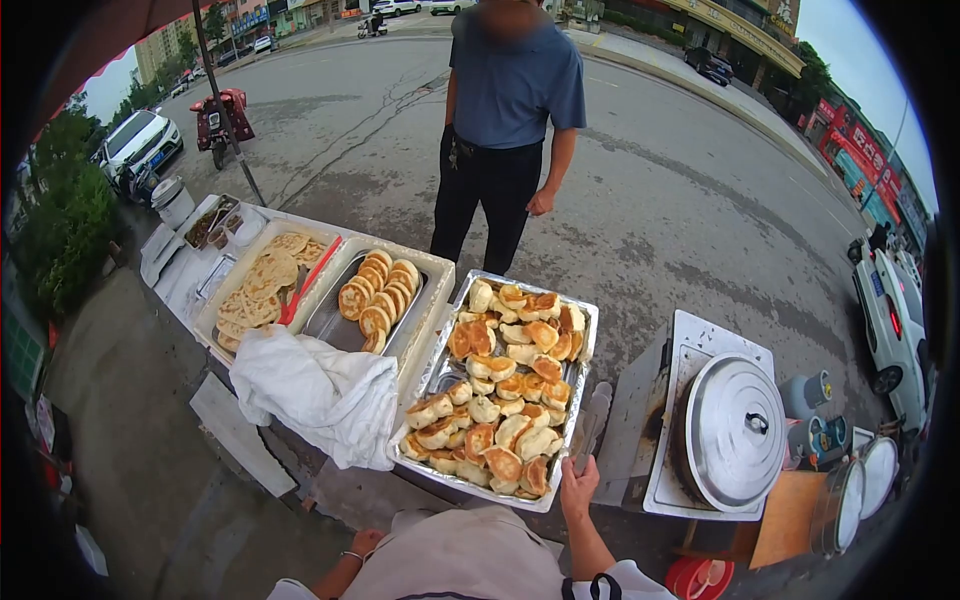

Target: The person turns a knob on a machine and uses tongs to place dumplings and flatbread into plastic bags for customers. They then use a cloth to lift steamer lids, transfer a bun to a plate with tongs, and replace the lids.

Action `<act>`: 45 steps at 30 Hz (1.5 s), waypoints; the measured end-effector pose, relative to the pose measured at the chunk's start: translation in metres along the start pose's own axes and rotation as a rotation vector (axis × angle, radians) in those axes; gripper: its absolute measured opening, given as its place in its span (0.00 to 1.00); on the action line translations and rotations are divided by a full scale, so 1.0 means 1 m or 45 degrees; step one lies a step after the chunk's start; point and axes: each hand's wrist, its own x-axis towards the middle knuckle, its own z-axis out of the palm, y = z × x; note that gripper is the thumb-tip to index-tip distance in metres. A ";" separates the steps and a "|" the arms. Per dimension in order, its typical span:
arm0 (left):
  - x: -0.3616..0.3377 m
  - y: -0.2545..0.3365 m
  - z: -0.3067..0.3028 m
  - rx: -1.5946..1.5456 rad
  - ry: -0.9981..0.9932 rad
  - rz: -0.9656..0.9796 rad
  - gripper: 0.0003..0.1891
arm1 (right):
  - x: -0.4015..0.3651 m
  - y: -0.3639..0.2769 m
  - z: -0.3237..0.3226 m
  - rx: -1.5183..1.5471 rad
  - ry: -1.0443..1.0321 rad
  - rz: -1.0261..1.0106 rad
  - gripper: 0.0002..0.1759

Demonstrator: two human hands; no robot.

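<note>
My right hand (pixel 579 488) is at the near right corner of a foil-lined tray (pixel 432 374), closed around the lower end of clear-looking tongs (pixel 596 418). The tongs point away from me along the tray's right side. Browned, pan-fried filled buns (pixel 505 400) are heaped in the tray. Low in front of my apron (pixel 455 560) is my left hand (pixel 366 542), apart from the food. Its fingers are mostly hidden, so their hold cannot be made out. A white cloth (pixel 315 395) lies bunched left of the tray.
Round filled cakes (pixel 380 295) and flatbreads (pixel 262 285) sit in boxes at the left, with a red-handled tool (pixel 312 280). To the right, a lidded pan (pixel 738 430) stands on a metal stove. Another person (pixel 515 110) stands across the stall.
</note>
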 end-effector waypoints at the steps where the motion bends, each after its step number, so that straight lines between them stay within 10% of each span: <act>1: -0.003 0.003 -0.001 0.006 0.011 -0.004 0.17 | 0.000 0.004 0.000 -0.009 0.003 -0.016 0.10; 45: -0.006 -0.016 0.010 -0.045 0.088 0.059 0.17 | 0.006 -0.003 0.004 0.037 -0.070 -0.060 0.09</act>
